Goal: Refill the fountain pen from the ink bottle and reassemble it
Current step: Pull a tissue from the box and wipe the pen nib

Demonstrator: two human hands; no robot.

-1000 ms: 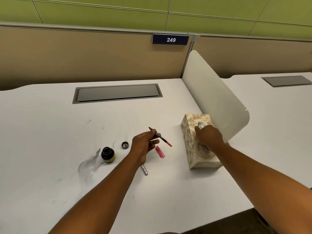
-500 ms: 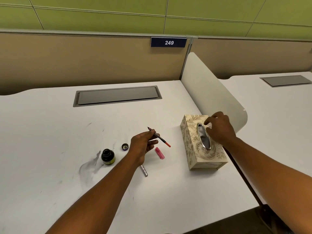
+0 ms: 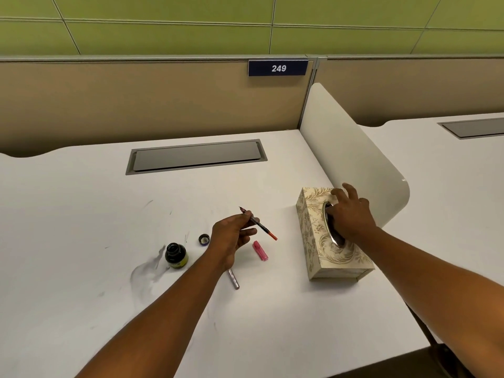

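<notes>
Left hand (image 3: 231,236) up over the white desk (image 3: 81,214), fingers and thumb curled in a pinch round the thin dark fountain pen section with the red-orange end (image 3: 259,226). Nib end pointing up and away, red-orange end slanting down to the right, clear of the desk surface.

Over on the right, right hand (image 3: 350,216) down on top of the cream tissue box with the gold leaf pattern (image 3: 316,236), covering the far half of the shiny oval opening (image 3: 336,238). Fingertips hidden at the slot, two fingers lifted and spread toward the rounded white divider panel (image 3: 354,148). Whether anything is caught in that grasp: cannot tell from here.

Small black round ink bottle with the yellow-green label (image 3: 176,255) standing upright and uncapped, left of the left wrist. Its small dark screw cap (image 3: 204,239) lying open side up just beside it, between bottle and hand. Grey smudge of ink (image 3: 147,271) on the desk touching the bottle's left side.

Short pink plastic pen piece (image 3: 260,250) lying flat just below the held pen's red tip, apart from it. Slim silver metal pen barrel (image 3: 233,279) lying on the desk, upper end hidden under the left forearm.

Further back, grey recessed cable hatch (image 3: 195,156) set in the desk, and a dark blue plate reading 249 (image 3: 278,68) on the tan partition.
</notes>
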